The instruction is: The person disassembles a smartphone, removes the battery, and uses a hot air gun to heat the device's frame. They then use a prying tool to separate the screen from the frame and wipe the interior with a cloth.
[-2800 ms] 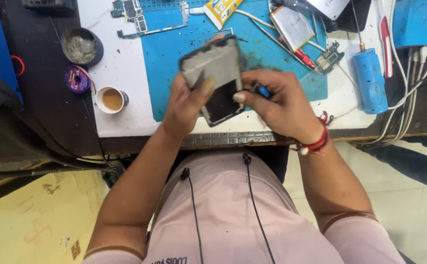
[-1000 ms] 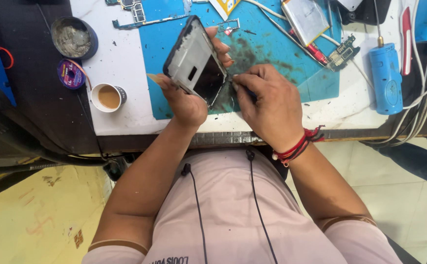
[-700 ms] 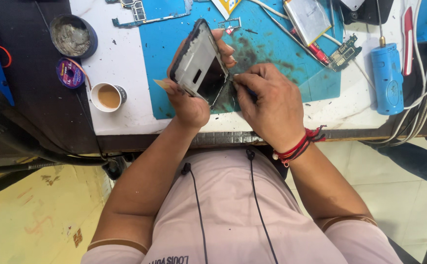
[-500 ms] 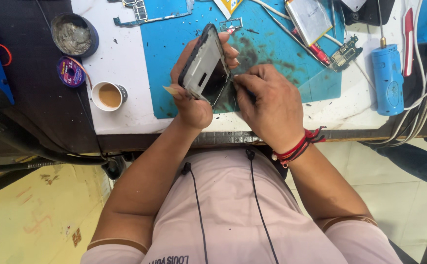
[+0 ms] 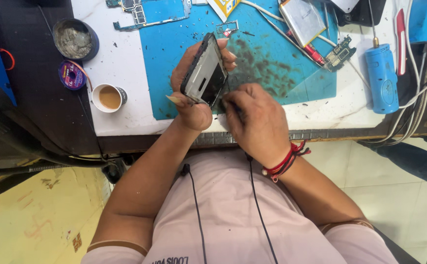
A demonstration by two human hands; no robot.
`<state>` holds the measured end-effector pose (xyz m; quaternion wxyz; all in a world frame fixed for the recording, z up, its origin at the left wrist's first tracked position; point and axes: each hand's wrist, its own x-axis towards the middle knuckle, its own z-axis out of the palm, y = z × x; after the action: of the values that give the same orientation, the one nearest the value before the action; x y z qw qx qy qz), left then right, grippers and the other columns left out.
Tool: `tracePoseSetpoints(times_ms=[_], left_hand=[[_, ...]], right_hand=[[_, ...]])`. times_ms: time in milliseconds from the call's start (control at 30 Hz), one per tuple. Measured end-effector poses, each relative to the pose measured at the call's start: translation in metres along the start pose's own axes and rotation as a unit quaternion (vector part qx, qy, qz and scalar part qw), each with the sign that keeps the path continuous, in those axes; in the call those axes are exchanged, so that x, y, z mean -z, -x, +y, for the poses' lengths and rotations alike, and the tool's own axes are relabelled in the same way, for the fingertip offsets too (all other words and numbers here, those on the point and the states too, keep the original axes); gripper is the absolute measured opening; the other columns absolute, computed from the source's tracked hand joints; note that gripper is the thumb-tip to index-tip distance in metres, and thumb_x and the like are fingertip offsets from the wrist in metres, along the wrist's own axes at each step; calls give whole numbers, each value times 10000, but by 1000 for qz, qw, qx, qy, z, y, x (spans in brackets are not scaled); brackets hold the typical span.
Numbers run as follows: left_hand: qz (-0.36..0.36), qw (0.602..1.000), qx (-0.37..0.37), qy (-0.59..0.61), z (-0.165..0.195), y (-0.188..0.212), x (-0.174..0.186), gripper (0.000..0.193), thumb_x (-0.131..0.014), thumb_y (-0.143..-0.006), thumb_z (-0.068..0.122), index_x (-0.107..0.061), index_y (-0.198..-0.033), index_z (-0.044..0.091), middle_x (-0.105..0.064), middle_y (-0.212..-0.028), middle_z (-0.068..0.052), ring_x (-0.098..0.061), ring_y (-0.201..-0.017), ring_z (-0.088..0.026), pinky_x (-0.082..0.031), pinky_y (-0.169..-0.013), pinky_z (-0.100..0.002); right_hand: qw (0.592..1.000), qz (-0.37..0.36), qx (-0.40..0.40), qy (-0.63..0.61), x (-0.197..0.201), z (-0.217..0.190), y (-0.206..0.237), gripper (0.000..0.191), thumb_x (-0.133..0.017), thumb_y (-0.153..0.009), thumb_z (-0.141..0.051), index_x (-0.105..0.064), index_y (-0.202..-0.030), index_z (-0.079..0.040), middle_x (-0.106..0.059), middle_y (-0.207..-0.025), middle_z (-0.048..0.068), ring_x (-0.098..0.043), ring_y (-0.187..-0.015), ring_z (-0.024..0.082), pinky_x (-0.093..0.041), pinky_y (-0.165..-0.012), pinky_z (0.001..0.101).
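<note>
I see a dark, flat rectangular phone body with a grey inner frame point(image 5: 204, 73) tilted up on its long edge over the blue work mat. Its open inner face turns toward me, with small cut-outs showing in the grey metal.

We see a white counter point(image 5: 120, 63) carrying a blue mat point(image 5: 292, 73), a cup of tea point(image 5: 108, 98), a dark paste tin point(image 5: 75, 39), a solder spool point(image 5: 71, 75), a blue cylinder tool point(image 5: 382, 78) and a circuit board point(image 5: 145, 11).
</note>
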<state>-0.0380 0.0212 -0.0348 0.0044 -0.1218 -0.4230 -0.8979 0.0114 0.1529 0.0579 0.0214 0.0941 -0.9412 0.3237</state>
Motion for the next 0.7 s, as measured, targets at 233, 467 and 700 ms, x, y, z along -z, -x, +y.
tracePoseSetpoints(times_ms=[233, 467, 700], left_hand=[[-28, 998, -40, -32, -3, 4, 2, 1171, -520, -776, 900, -503, -1445, -60, -651, -1284, -144, -661, -1156, -198, -576, -1055, -376], [-2, 996, -39, 83, 10, 7, -18, 1031, -591, -864, 797, -414, -1508, 12, -593, -1394, -136, -615, -1311, -241, -521, -1157, -404], [116, 959, 84, -244, 37, 24, 4, 377, -688, -1010, 191, -668, -1263, -88, -638, -975, -209, -550, -848, -267, -448, -754, -363]], right_hand=[[995, -32, 9, -91, 12, 7, 1, 113, -723, -925, -60, -726, -1039, -59, -710, -1017, 96, -706, -886, 265, -553, -770, 356], [849, -58, -237, -468, 0, 33, 0, 317, -732, -912, -116, -640, -1207, -49, -740, -1001, -37, -652, -842, 14, -536, -717, 200], [933, 30, -96, -345, 27, 83, -24, 138, -749, -1028, -52, -690, -1144, -7, -695, -1025, -7, -609, -892, 46, -528, -808, 224]])
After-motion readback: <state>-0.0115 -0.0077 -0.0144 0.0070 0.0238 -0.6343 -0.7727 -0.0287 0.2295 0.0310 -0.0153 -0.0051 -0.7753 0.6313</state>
